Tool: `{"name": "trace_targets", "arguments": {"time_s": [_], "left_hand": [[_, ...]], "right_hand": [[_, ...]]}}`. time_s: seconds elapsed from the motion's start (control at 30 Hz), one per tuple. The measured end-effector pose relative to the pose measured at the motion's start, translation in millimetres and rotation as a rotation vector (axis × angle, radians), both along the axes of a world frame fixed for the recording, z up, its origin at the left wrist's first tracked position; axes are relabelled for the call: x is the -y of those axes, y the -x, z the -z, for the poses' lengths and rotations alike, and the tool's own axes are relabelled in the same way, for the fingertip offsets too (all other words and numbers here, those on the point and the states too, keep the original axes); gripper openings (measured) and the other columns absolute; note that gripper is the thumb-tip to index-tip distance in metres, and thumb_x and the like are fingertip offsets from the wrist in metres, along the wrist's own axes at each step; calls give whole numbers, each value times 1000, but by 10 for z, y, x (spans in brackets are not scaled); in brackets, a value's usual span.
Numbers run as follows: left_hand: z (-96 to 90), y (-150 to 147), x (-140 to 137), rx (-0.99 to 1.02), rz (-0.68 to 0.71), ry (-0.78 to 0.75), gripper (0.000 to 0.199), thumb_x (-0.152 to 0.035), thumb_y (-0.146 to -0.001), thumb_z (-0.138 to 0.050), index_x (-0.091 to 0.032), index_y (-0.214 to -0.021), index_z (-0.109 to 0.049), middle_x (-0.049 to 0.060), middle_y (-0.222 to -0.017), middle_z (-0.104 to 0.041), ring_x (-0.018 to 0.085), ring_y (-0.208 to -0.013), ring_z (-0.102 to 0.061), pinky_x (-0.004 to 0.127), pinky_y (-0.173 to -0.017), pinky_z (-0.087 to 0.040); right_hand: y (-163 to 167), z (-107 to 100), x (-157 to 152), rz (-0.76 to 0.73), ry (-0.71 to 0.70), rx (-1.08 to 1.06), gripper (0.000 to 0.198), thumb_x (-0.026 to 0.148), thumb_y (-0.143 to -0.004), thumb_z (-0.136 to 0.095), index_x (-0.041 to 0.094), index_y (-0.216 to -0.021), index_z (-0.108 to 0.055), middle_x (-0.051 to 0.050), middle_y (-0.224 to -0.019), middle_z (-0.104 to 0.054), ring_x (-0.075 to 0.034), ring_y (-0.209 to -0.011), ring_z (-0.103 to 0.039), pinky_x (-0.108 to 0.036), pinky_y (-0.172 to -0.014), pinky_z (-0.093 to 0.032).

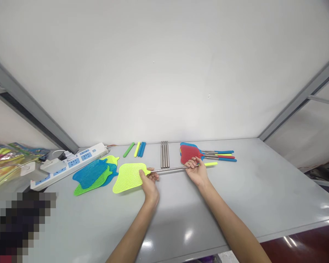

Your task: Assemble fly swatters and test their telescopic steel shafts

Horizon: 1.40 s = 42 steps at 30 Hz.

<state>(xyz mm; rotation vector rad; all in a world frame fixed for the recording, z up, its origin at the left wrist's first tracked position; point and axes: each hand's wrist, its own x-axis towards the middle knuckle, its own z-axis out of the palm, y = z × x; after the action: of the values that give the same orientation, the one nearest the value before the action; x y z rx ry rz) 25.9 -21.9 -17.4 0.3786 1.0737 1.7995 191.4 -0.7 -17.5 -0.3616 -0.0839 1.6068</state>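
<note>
A yellow fly swatter [130, 178] with a long metal rod and a yellow grip lies across both my hands, just above the table. My left hand [150, 184] is closed where the swatter head meets the rod, thumb on the head. Farther along, my right hand [196, 171] pinches the rod near the yellow grip [211, 164]. Behind my right hand lies a pile of fly swatters with a red head [190, 153] on top and blue, red and yellow grips. Left of the held swatter are loose blue [90, 173], green and yellow swatter heads.
Several metal rods [165, 154] lie side by side near the wall. Loose grips in green [128, 149], yellow [137, 149] and blue [142, 149] lie left of them. A white power strip [71, 162] with plugged-in adapters runs along the left. Metal posts stand at both sides.
</note>
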Motion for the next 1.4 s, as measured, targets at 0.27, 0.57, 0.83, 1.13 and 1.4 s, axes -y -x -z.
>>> {"name": "trace_targets", "arguments": {"time_s": [0.27, 0.57, 0.83, 1.13, 1.4], "left_hand": [[-45, 66, -69, 39, -16, -25, 32, -39, -66, -47, -14, -85, -54, -1, -65, -53, 6, -42, -46, 21, -45, -35], [42, -11, -40, 60, 2, -89, 28, -37, -65, -48, -11, -76, -53, -1, -56, -52, 8, -43, -49, 22, -46, -36], [75, -14, -28, 115, 36, -133, 19, -31, -63, -48, -14, -71, -50, -2, -56, -50, 9, -43, -49, 23, -47, -36], [65, 30, -28, 179, 35, -154, 32, -42, -69, -36, -13, -70, -50, 0, -56, -50, 10, -43, -49, 23, -48, -34], [61, 53, -60, 190, -3, -152, 29, -39, -68, -38, -12, -70, -50, 1, -56, -52, 10, -43, -49, 23, -49, -34]], "right_hand": [[39, 60, 16, -20, -8, -6, 16, 18, -73, -40, 17, -57, -38, 7, -44, -25, -6, -39, -31, -20, -43, -34], [67, 115, 65, -28, -96, -8, 18, 22, -73, -41, 18, -57, -37, 6, -48, -29, -7, -42, -35, -22, -46, -36], [89, 127, 106, 3, -119, 10, 22, 23, -73, -40, 18, -53, -33, 5, -49, -28, -7, -43, -34, -22, -45, -35], [37, 141, 94, -24, -141, -91, 20, 23, -73, -40, 17, -55, -35, 5, -50, -27, -6, -44, -34, -20, -46, -36], [34, 136, 95, -24, -136, -115, 20, 23, -73, -39, 17, -54, -33, 5, -49, -27, -7, -44, -33, -20, -45, -36]]}}
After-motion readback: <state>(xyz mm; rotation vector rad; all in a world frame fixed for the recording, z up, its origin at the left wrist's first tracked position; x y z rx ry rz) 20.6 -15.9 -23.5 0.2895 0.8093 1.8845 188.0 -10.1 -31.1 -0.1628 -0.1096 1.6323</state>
